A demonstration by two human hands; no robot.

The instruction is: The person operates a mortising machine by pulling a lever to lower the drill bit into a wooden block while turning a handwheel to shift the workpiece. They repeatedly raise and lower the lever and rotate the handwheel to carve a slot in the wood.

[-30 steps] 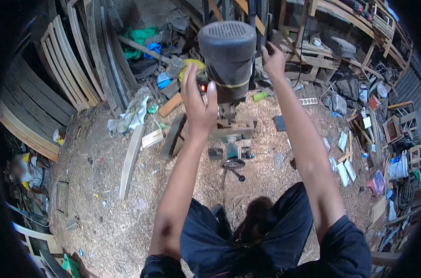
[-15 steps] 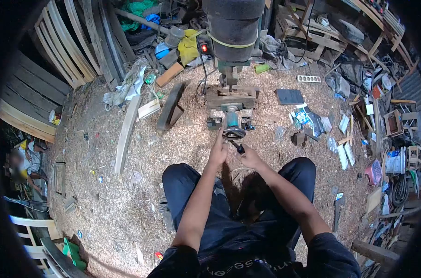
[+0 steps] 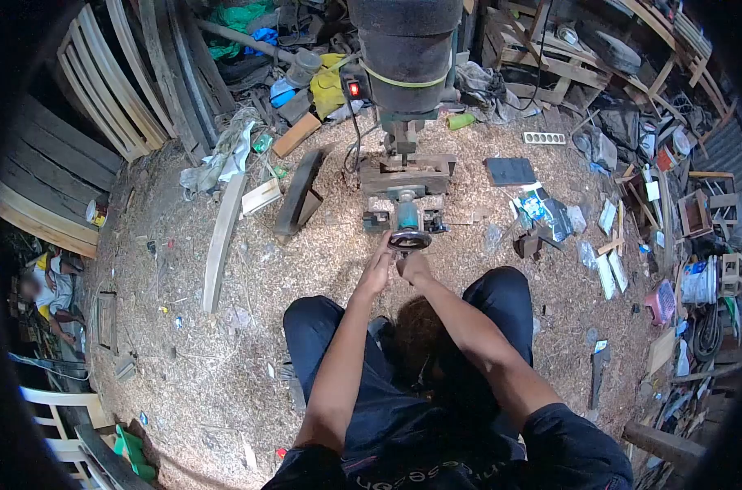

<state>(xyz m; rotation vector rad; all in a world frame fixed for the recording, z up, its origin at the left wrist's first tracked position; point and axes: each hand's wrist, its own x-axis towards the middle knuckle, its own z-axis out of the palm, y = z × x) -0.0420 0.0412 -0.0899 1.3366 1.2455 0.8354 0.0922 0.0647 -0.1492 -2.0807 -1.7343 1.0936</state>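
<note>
Both hands point(image 3: 397, 269) meeting at handwheel point(image 3: 409, 240), apparently gripping its crank

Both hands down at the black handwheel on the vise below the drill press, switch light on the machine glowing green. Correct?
Not quite: the switch light glows red, not green, as the head view shows. The rest holds: left hand and right hand are at the black handwheel below the drill press.
</note>
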